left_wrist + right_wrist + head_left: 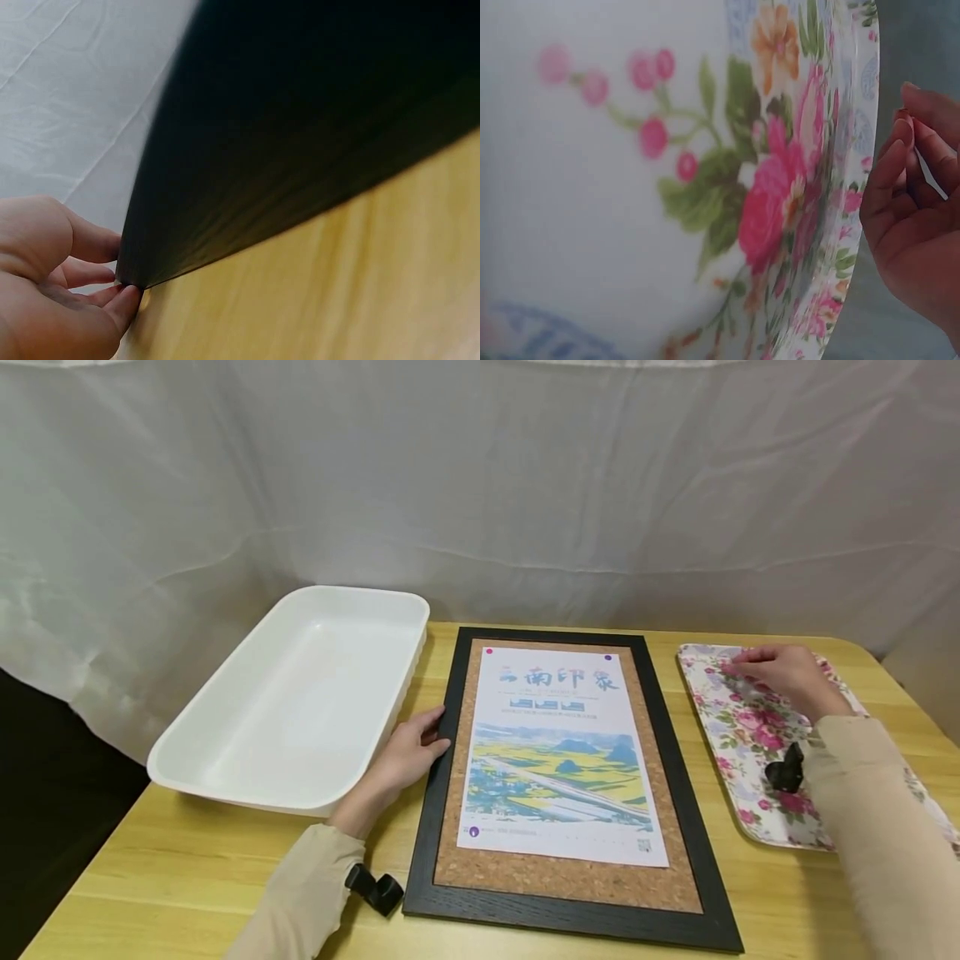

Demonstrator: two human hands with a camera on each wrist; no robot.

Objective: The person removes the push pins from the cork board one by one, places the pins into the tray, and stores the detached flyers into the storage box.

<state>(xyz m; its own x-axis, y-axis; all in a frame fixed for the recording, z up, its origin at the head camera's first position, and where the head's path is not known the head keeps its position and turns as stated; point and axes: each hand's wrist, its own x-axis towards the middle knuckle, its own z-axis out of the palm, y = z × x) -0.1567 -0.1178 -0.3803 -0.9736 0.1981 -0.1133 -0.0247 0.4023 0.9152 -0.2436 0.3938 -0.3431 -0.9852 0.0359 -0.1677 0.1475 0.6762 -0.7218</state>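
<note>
A black-framed corkboard (573, 918) lies flat on the table, with a printed landscape poster (558, 777) on its cork. Round tack heads, pink (489, 652) and purple (608, 657), sit at the poster's top corners; a purple disc marks its lower left. My left hand (408, 752) holds the frame's left edge, its fingertips and thumb meeting the side in the left wrist view. Above the far part of a floral tray (720, 777), my right hand (791, 677) pinches something tiny and pinkish, seemingly a thumbtack (904, 114), mostly hidden by the fingertips.
A deep white plastic tub (300, 710) stands left of the corkboard, close beside my left forearm. The wooden table (187, 852) ends at a pale hanging cloth (525, 510) behind. Black wrist mounts (785, 770) stick out from both sleeves.
</note>
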